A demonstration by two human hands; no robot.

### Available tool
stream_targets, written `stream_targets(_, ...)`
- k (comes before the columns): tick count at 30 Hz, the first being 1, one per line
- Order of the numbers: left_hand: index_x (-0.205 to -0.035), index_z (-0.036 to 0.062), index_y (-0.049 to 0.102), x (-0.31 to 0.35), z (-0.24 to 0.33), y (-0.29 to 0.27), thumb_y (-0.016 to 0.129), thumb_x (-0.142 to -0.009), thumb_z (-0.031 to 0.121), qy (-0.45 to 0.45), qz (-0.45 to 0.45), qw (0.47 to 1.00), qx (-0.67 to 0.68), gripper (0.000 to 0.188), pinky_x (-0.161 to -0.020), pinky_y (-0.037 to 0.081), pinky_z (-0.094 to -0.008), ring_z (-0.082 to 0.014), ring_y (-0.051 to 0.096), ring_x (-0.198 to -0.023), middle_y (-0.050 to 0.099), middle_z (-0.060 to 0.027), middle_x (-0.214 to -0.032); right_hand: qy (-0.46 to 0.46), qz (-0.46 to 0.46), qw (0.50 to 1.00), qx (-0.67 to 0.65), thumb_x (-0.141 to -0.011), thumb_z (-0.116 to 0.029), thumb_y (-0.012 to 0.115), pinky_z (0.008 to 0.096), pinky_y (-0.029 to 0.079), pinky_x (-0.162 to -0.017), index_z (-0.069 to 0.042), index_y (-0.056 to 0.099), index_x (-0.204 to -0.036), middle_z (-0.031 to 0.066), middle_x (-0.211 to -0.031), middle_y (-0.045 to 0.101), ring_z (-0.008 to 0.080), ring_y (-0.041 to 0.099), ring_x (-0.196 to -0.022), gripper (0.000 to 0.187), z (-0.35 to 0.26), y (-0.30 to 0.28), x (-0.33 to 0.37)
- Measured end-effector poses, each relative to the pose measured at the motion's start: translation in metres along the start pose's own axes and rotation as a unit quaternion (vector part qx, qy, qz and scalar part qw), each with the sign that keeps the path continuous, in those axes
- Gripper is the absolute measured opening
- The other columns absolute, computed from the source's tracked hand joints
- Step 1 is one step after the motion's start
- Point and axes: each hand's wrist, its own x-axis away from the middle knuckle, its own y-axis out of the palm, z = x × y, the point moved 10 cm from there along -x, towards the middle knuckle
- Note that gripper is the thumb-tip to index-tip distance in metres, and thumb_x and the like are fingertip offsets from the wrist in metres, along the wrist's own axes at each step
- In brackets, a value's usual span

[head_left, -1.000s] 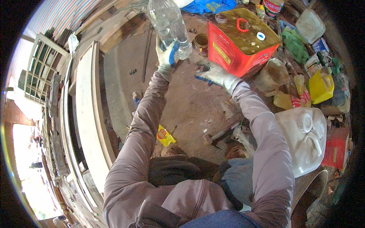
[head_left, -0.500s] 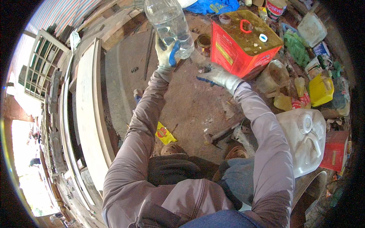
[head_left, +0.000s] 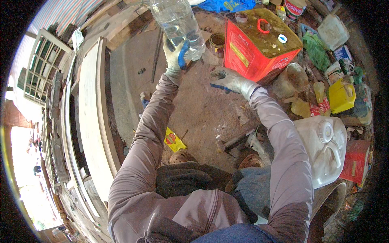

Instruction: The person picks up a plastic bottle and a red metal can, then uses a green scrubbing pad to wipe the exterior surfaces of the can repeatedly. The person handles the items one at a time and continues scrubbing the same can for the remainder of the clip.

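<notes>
My left hand point(head_left: 176, 54), in a white and blue work glove, grips a large clear plastic bottle point(head_left: 176, 22) near its lower end. Clear liquid shows inside, and the top of the bottle is cut off by the picture's edge. My right hand point(head_left: 233, 81), gloved the same way, hangs with bent fingers just left of the red square metal can point(head_left: 247, 52), apart from the bottle. What its curled fingers hold, if anything, I cannot make out. Behind, between bottle and can, stands a small open tin point(head_left: 217, 40).
A whitish plastic jerrycan point(head_left: 320, 150) stands by my right arm. On the ground near my feet lie a hammer point(head_left: 235, 143) and a yellow packet point(head_left: 174, 140). Pale boards point(head_left: 95, 109) run along the left. A yellow jug point(head_left: 342, 96) sits among clutter at right.
The bottle and my left hand have shifted slightly up and left in the picture. My right hand stays nearly in place, its fingers slightly changed.
</notes>
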Motion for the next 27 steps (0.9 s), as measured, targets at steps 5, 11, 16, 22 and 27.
stream_targets(5, -0.138, 0.0005, 0.043, 0.005, 0.002, -0.003, 0.074, -0.080, 0.001, 0.020, -0.003, 1.000, -0.007, 0.066, -0.090, 0.049, -0.0308, -0.0178, 0.059, -0.103, 0.059, -0.0094, -0.120, 0.007, -0.021, 1.000, -0.009, -0.083, -0.036, 0.075, 0.0287, 0.051, -0.061, -0.007, 0.055, -0.128, 0.0053, -0.111, 0.063, 0.0125, 0.059, -0.079, 0.057, 0.002, 0.005, 0.003)
stream_targets(11, -0.139, 0.0025, 0.044, 0.005, -0.031, -0.025, 0.069, -0.085, 0.001, -0.060, 0.051, 0.997, 0.025, 0.060, -0.090, 0.050, -0.0330, -0.0203, 0.059, -0.107, 0.058, -0.0112, -0.124, -0.027, -0.004, 0.990, 0.139, -0.082, -0.049, 0.070, 0.0412, 0.047, -0.095, -0.008, 0.053, -0.135, 0.0184, -0.122, 0.062, 0.0330, 0.060, -0.110, 0.069, -0.009, 0.000, 0.012)
stream_targets(16, -0.138, -0.0001, 0.043, 0.006, -0.036, -0.034, 0.065, -0.086, 0.000, -0.043, 0.028, 0.998, 0.049, 0.056, -0.089, 0.051, -0.0321, -0.0215, 0.062, -0.104, 0.058, -0.0127, -0.123, 0.003, -0.004, 0.978, 0.208, -0.081, -0.051, 0.067, 0.0419, 0.046, -0.098, -0.010, 0.059, -0.127, 0.0191, -0.123, 0.063, 0.0337, 0.060, -0.114, 0.062, -0.004, 0.008, 0.010)
stream_targets(22, -0.139, 0.0037, 0.040, 0.017, -0.046, -0.044, 0.061, -0.090, 0.010, -0.072, 0.051, 0.996, 0.033, 0.054, -0.087, 0.054, -0.0391, -0.0249, 0.062, -0.104, 0.058, -0.0136, -0.124, 0.058, -0.054, 0.979, 0.188, -0.078, -0.047, 0.068, 0.0452, 0.048, -0.094, -0.014, 0.061, -0.123, 0.0159, -0.124, 0.064, 0.0340, 0.060, -0.115, 0.056, 0.008, 0.021, 0.013)
stream_targets(27, -0.137, 0.0002, 0.041, 0.029, -0.044, -0.031, 0.066, -0.086, 0.002, -0.074, 0.029, 0.992, 0.094, 0.057, -0.090, 0.051, -0.0361, -0.0227, 0.061, -0.105, 0.058, -0.0124, -0.121, 0.041, -0.061, 0.977, 0.198, -0.078, -0.047, 0.068, 0.0442, 0.049, -0.094, -0.014, 0.058, -0.128, 0.0157, -0.127, 0.062, 0.0334, 0.061, -0.115, 0.062, -0.007, 0.022, 0.021)
